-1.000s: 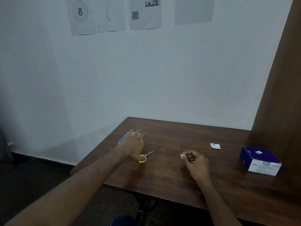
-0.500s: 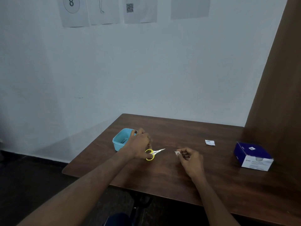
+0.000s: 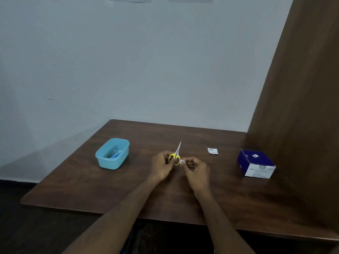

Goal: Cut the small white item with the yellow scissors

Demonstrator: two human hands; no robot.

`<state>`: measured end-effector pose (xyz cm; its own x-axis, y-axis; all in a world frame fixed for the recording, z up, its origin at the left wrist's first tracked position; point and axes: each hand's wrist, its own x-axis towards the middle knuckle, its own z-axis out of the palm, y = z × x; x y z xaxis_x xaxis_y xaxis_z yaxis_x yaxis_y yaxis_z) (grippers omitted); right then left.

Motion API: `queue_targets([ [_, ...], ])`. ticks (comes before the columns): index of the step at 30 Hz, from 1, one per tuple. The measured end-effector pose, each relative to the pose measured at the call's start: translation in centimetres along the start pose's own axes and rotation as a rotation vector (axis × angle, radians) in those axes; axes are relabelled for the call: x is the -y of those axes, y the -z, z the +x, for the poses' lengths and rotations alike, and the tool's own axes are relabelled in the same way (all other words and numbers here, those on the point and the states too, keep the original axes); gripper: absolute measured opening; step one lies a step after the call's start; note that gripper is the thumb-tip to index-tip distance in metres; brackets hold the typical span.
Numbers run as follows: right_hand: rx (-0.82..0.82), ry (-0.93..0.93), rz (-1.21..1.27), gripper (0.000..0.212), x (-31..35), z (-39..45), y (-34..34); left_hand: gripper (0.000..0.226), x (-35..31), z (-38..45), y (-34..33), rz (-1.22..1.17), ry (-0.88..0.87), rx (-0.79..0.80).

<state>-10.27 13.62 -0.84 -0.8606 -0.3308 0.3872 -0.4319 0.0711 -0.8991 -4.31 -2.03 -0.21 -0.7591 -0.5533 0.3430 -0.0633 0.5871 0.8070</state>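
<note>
Head view: left hand (image 3: 161,168) gripping yellow scissors (image 3: 175,154) above table (image 3: 91,189), blades up and away, right hand (image 3: 197,171) pinching white scrap (image 3: 182,162) touching the handles, tub (image 3: 112,154) left, box (image 3: 255,164) right.

On the dark wooden table (image 3: 128,189) I see my left hand (image 3: 161,167) and right hand (image 3: 197,171) meeting near the middle, the left gripping small yellow-handled scissors (image 3: 175,154) with blades pointing away towards the wall, the right pinching a small white scrap (image 3: 182,162) just beside the handles. A light blue plastic tub (image 3: 112,154) sits well to the left. To the right lie a small white sachet (image 3: 212,151), then a blue and white cardboard box (image 3: 255,165) beside the brown wooden side panel (image 3: 302,107).
</note>
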Motion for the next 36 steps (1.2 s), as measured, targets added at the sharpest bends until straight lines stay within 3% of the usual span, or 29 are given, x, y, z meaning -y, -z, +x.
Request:
queue_targets([
  [20, -0.103, -0.018, 0.047, 0.007, -0.1, 0.2, -0.1, 0.006, 0.4, -0.6, -0.5, -0.044, -0.060, -0.054],
  [27, -0.029, -0.043, 0.052, 0.003, 0.4, 2.3, 0.3, 0.006, 0.3, -0.5, -0.5, -0.053, -0.050, 0.010],
  [36, 0.033, -0.056, 0.279, 0.003, -1.1, 2.9, 0.1, 0.005, 1.1, -0.1, -1.1, -0.170, -0.012, 0.086],
])
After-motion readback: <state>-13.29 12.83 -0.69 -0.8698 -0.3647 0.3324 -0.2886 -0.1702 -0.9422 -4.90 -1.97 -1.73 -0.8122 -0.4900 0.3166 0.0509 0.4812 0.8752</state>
